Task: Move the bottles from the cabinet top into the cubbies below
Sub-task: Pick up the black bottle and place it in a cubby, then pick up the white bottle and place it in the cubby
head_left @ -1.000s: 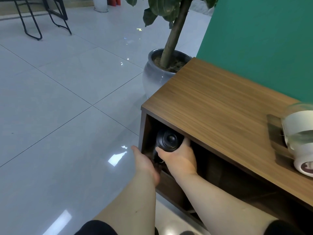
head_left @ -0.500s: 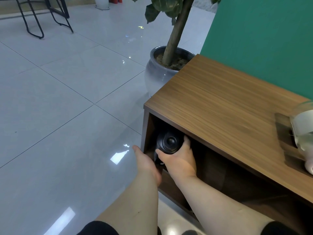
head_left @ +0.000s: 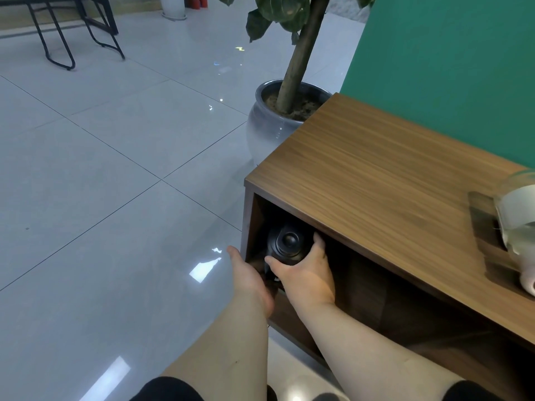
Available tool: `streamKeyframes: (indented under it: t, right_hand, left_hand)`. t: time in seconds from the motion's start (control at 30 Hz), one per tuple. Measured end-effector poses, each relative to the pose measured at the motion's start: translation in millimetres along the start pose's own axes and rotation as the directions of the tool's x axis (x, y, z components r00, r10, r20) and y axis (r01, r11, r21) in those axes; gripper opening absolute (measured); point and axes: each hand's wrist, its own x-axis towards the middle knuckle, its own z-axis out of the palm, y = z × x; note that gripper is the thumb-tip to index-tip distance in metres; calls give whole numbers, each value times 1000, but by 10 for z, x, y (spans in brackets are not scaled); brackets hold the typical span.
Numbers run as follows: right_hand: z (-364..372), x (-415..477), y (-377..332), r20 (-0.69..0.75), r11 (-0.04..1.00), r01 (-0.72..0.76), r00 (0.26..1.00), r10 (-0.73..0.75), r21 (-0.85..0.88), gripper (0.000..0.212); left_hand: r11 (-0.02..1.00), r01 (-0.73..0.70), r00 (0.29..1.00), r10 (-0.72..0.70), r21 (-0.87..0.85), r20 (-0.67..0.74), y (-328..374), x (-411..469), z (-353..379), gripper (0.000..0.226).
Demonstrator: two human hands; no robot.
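Note:
A black bottle [head_left: 285, 243] stands inside the leftmost cubby of the wooden cabinet [head_left: 376, 180], seen from above with its round cap up. My right hand [head_left: 307, 273] is wrapped around the bottle's body just under the cabinet top. My left hand [head_left: 250, 277] reaches into the same cubby lower down at the bottle's left side; its fingers are hidden in the dark, so its hold is unclear. A clear bottle with a white label [head_left: 518, 224] lies on the cabinet top at the right edge of view.
A grey ceramic pot [head_left: 269, 128] with a tree stands on the floor against the cabinet's far left end. A green wall [head_left: 448, 68] runs behind the cabinet. Black metal chair legs [head_left: 58, 39] stand far off on the glossy tiled floor.
Both hands and the black bottle keep the same hold and place in the cubby. My view has drifted slightly, so the cabinet and the clear bottle sit further right.

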Motion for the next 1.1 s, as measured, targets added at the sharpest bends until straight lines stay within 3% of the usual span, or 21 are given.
streamKeyframes:
  t: [0.13,0.23,0.37,0.5,0.7,0.8,0.87,0.97,1.1]
  right_hand:
    - [-108,-106,39,49,1000,5,999,-3,-31,123]
    - [-261,-332,213,115,996,-4,993,13,-85,120]
    - [-637,-677,388,253,999,-44,967,38,17,79]
    - [-1095,-981,335,282,995,-5,959,-23,96,38]
    - [-1781,-1328,118,0,941,249,967,-255,228,25]
    - [-2137,-1393,52,-199,901,385,916,-348,198,24]
    - [-2382,-1381,16,-332,891,447,855,-399,80,23]
    - [-2667,-1205,-8,-445,900,401,784,-433,-171,31]
    - [-2821,-807,10,-439,915,138,843,-310,-380,70]
  left_hand:
    - [999,10,1000,-9,52,-18,5,17,-31,135]
    - [986,35,998,-26,162,-57,37,-47,-81,118]
    - [955,38,995,-8,296,-104,115,-388,-50,86]
    - [946,4,1000,-5,326,3,97,-813,32,73]
    - [956,-59,986,11,288,168,-147,-1281,66,67]
    - [951,-84,970,10,296,242,-305,-1487,64,66]
    - [952,-106,951,13,289,308,-396,-1607,49,65]
    - [948,-144,915,18,285,404,-514,-1773,21,61]
    - [937,-160,894,5,309,449,-667,-1928,-11,59]
